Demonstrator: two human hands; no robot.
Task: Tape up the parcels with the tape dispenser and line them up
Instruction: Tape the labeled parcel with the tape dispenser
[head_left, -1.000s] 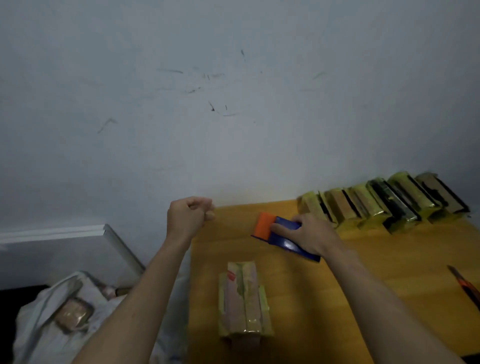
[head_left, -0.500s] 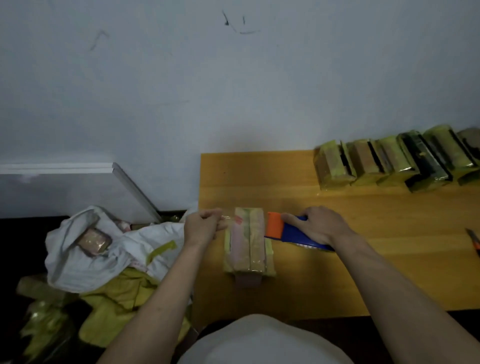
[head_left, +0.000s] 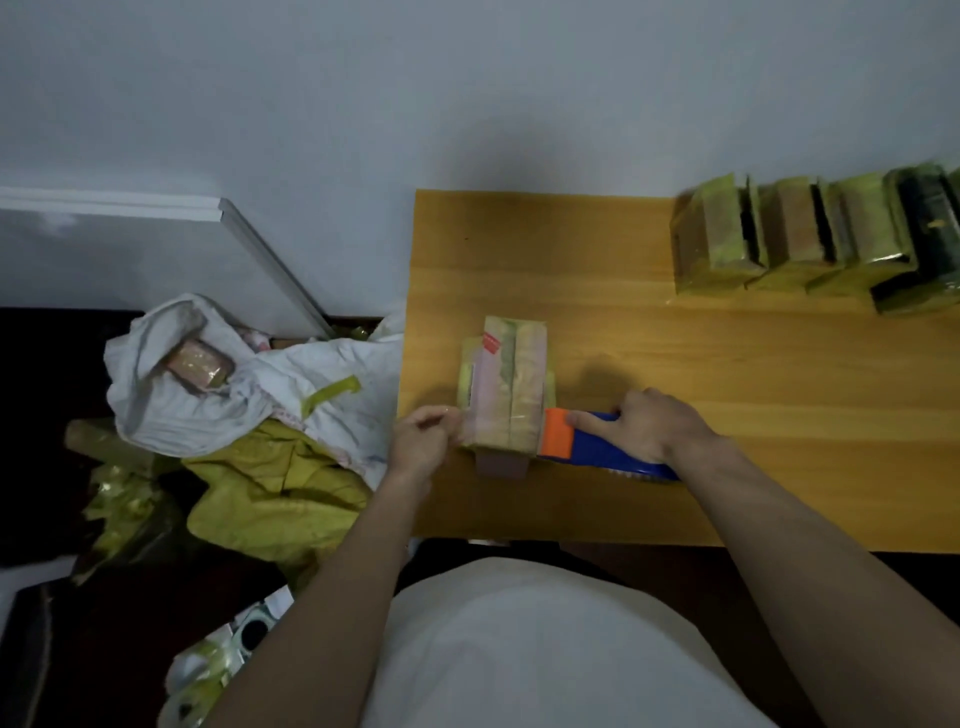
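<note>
Left hand (head_left: 423, 441) pinches the tape end at the parcel (head_left: 506, 389) near the table's front-left edge — right hand (head_left: 649, 426) grips the dispenser (head_left: 582, 449). Slack could wrinkle the strip.

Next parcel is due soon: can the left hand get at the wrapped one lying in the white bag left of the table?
Probably not yet: the left hand is pinching tape at the parcel on the table. Once freed, the bagged parcel lies uncovered in the white bag.
</note>
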